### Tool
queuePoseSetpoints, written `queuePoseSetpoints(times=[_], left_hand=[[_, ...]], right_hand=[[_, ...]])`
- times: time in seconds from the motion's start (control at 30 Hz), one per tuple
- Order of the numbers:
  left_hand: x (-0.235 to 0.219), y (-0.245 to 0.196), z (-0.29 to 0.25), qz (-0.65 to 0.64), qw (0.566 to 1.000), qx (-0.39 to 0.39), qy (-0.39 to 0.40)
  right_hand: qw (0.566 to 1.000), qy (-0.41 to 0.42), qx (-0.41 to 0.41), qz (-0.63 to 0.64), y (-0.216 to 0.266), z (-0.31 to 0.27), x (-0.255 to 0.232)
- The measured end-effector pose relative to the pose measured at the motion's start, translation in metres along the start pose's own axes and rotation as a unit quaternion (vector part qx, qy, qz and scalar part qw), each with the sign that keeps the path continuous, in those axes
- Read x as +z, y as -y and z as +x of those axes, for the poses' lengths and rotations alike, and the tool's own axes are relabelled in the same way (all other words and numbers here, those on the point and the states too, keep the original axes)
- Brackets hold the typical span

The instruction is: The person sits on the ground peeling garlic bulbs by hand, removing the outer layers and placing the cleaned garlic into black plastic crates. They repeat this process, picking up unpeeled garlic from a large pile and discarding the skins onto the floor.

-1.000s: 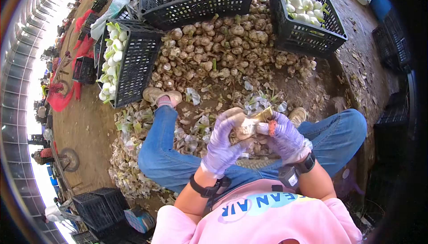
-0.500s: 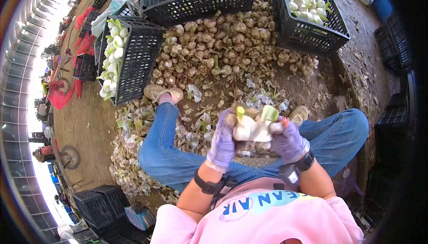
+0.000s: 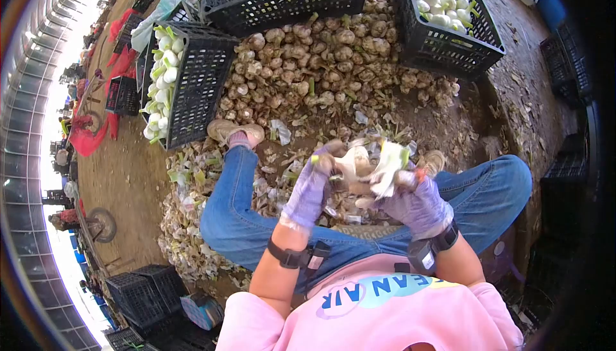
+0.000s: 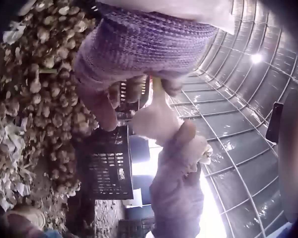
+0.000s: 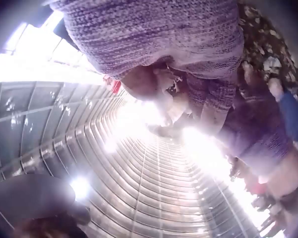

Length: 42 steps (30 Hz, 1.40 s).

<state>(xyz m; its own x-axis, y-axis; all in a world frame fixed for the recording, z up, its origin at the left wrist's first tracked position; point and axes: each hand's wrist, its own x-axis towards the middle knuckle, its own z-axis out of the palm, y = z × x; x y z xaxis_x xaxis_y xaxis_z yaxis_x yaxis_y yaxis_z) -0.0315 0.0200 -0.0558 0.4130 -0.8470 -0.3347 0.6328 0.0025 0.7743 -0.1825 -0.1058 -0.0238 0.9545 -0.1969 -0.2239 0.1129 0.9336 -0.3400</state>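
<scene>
Both hands wear purple knit gloves with bare fingertips and meet above the lap in the head view. My left hand (image 3: 309,190) grips a pale garlic bulb (image 3: 353,163) by its stem. The bulb shows white below the fingers in the left wrist view (image 4: 156,119). Close beside it, my right hand (image 3: 416,208) pinches a strip of white and green garlic skin (image 3: 390,168) at the bulb's side. Bare right fingertips overlap the bulb in the left wrist view. The right wrist view is washed out by glare, and glove fabric hides most of the grip there.
A heap of unpeeled garlic (image 3: 308,68) lies ahead. Black crates with white bulbs stand at the left (image 3: 199,88), the back (image 3: 289,8) and the right (image 3: 449,49). Discarded skins (image 3: 192,229) cover the ground around the crossed legs. Stacked dark crates (image 3: 144,296) sit lower left.
The bulb has turned from brown outer layers to white ones. My hands have drawn slightly apart, and a strip of skin now hangs from the right fingers.
</scene>
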Motion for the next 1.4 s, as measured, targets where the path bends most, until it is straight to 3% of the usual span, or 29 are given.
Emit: queuePoseSetpoints(times=[0.03, 0.1, 0.17, 0.2, 0.23, 0.3, 0.37, 0.43, 0.47, 0.5, 0.53, 0.57, 0.63, 0.7, 0.77, 0.8, 0.83, 0.87, 0.9, 0.97, 1.0, 1.07, 1.13, 1.17, 1.23, 1.27, 1.3, 1.37, 1.4], left_hand=[[-0.004, 0.006, 0.002, -0.075, 0.995, -0.056, -0.033], [-0.004, 0.015, 0.003, -0.099, 0.990, -0.072, -0.074], [-0.010, 0.016, -0.001, -0.057, 0.992, -0.029, -0.113], [-0.005, 0.012, -0.003, -0.078, 0.989, -0.002, -0.123], [-0.007, 0.015, -0.003, -0.111, 0.985, 0.054, -0.118], [-0.006, 0.004, -0.008, -0.135, 0.980, 0.075, -0.125], [-0.018, 0.008, -0.005, -0.155, 0.980, 0.088, -0.094], [-0.019, 0.009, -0.004, -0.162, 0.980, 0.067, -0.093], [-0.015, 0.009, -0.002, -0.162, 0.980, 0.063, -0.093], [-0.008, 0.007, -0.001, -0.149, 0.983, 0.065, -0.086], [-0.004, 0.008, 0.000, -0.135, 0.985, 0.067, -0.079], [-0.006, 0.010, 0.002, -0.135, 0.986, 0.062, -0.080], [-0.011, 0.014, 0.002, 0.058, 0.995, 0.034, -0.076], [-0.001, 0.017, 0.004, 0.097, 0.987, 0.053, -0.114], [-0.011, 0.025, 0.012, -0.070, 0.987, -0.002, -0.146], [-0.014, 0.031, 0.015, -0.099, 0.976, 0.022, -0.194], [-0.020, 0.034, 0.025, -0.159, 0.954, -0.002, -0.255], [-0.025, 0.034, 0.028, -0.212, 0.947, -0.012, -0.241], [-0.032, 0.035, 0.031, -0.264, 0.937, -0.021, -0.226], [-0.039, 0.036, 0.037, -0.280, 0.933, -0.032, -0.223], [-0.041, 0.037, 0.040, -0.295, 0.930, -0.042, -0.217], [-0.044, 0.043, 0.053, -0.287, 0.930, -0.037, -0.228], [-0.013, 0.033, 0.079, -0.249, 0.930, -0.026, -0.269], [0.007, 0.020, 0.092, -0.282, 0.940, -0.011, -0.189], [0.057, -0.020, 0.115, -0.178, 0.983, 0.031, 0.006], [0.081, -0.034, 0.124, -0.194, 0.974, 0.068, 0.093], [0.099, -0.046, 0.128, -0.192, 0.969, 0.088, 0.125], [0.095, -0.038, 0.144, -0.113, 0.981, 0.074, 0.136], [0.080, -0.026, 0.156, -0.023, 0.992, 0.071, 0.097]], right_hand=[[1.000, -0.003, 0.002, -0.022, -0.004, -0.001, 0.003], [0.999, 0.035, 0.002, 0.004, -0.011, 0.003, -0.010], [0.989, -0.095, -0.095, 0.066, -0.007, 0.003, -0.029], [0.973, -0.099, -0.156, 0.138, 0.011, 0.000, -0.019], [0.960, -0.072, -0.252, 0.097, 0.026, 0.001, -0.023], [0.927, -0.075, -0.362, 0.071, 0.058, -0.005, -0.019], [0.920, -0.103, -0.321, 0.199, 0.067, -0.017, -0.024], [0.990, -0.059, -0.099, 0.086, 0.060, -0.012, -0.058], [0.912, -0.027, -0.206, -0.354, 0.040, -0.009, -0.032], [0.857, -0.099, -0.172, -0.476, 0.024, -0.008, -0.017], [0.767, -0.074, -0.235, -0.592, 0.015, 0.000, -0.024], [0.757, -0.079, -0.232, -0.606, 0.011, 0.003, -0.010], [0.708, -0.055, -0.310, -0.632, 0.005, 0.016, 0.004], [0.707, -0.032, -0.288, -0.645, 0.005, 0.021, -0.003], [0.703, -0.006, -0.266, -0.660, 0.001, 0.026, -0.011], [0.738, 0.062, -0.250, -0.623, -0.006, 0.027, -0.014], [0.769, 0.129, -0.231, -0.583, -0.012, 0.025, -0.016], [0.777, 0.144, -0.171, -0.589, -0.014, 0.024, -0.017], [0.777, 0.144, -0.169, -0.588, -0.013, 0.024, -0.019], [0.845, 0.011, -0.067, -0.531, -0.010, 0.023, -0.024], [0.854, -0.052, -0.030, -0.517, -0.013, 0.024, -0.034], [0.857, -0.086, -0.005, -0.508, -0.011, 0.025, -0.049], [0.854, -0.140, 0.076, -0.495, 0.000, 0.029, -0.054], [0.853, -0.135, 0.076, -0.498, -0.001, 0.030, -0.060], [0.883, -0.163, 0.062, -0.437, -0.015, 0.033, -0.081], [0.889, -0.153, 0.031, -0.430, -0.023, 0.035, -0.093], [0.889, -0.150, 0.038, -0.431, -0.023, 0.034, -0.096], [0.888, -0.167, 0.030, -0.427, -0.020, 0.039, -0.101], [0.896, -0.194, 0.092, -0.390, -0.012, 0.042, -0.097]])
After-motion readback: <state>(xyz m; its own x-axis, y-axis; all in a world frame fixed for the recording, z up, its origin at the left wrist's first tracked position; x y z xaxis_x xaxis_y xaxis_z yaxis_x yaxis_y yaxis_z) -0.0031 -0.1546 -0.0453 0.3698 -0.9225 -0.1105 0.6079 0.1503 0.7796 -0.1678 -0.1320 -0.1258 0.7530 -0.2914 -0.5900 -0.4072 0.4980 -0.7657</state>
